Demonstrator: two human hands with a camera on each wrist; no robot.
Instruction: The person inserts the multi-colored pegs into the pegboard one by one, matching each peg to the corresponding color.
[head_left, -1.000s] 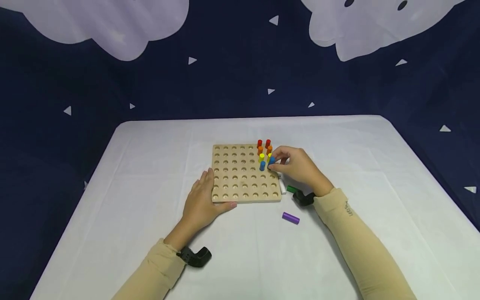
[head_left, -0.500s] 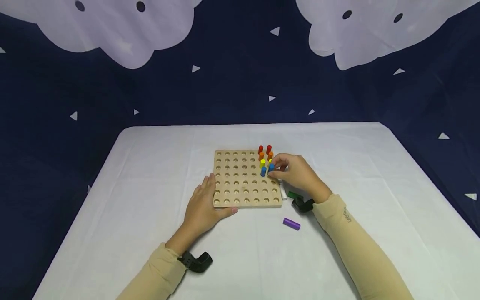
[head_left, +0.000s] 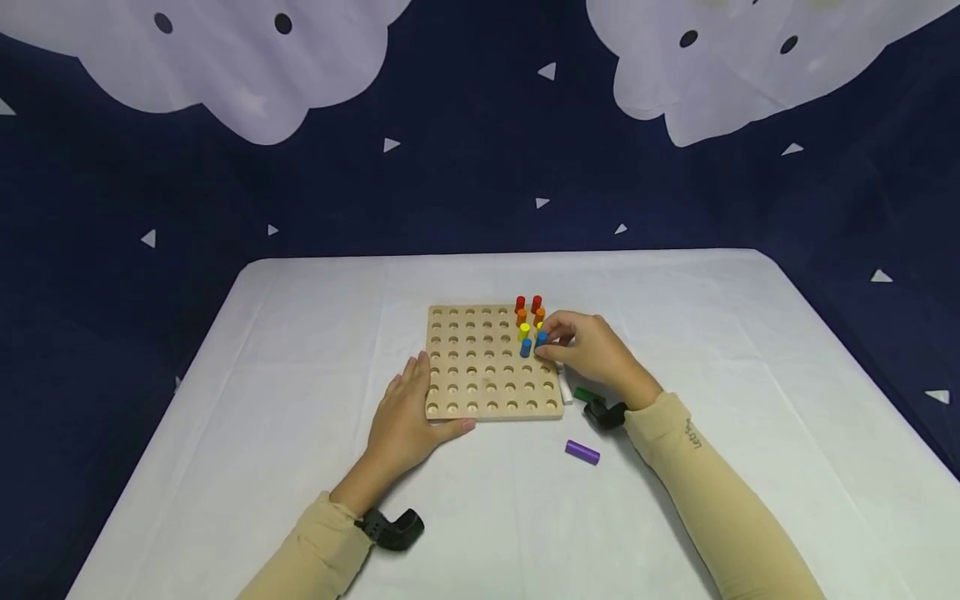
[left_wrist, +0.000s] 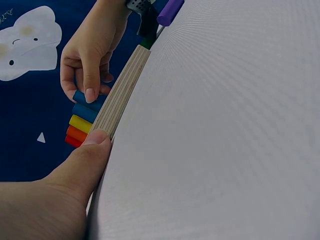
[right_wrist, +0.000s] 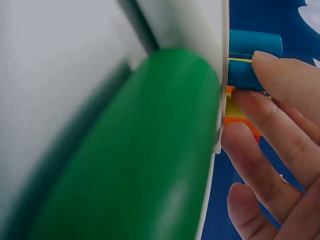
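In the head view a square wooden pegboard (head_left: 480, 397) with rows of round holes lies on the table. My right hand (head_left: 600, 354) pinches a blue peg (head_left: 542, 338) between thumb and fingers; it stands upright at the board's right side. To its left is another blue peg (head_left: 526, 348). Behind them stand pairs of yellow pegs (head_left: 524, 332), orange pegs (head_left: 521, 318) and red pegs (head_left: 521, 304). My left hand (head_left: 405, 421) rests against the board's near left corner, fingers straight along the left side, thumb (left_wrist: 95, 142) on the front edge.
Beside the board's right edge lies a white peg (head_left: 566, 388). A green peg (head_left: 588, 395) is partly below my right wrist and looms large in the right wrist view. Closer to me lies a purple peg (head_left: 582, 452). White cloth (head_left: 495, 517) covers the table.
The held blue peg was slightly tilted and now looks upright, a little lower against the board. The head view has shifted, so everything sits lower in the picture. My left hand stays against the board.
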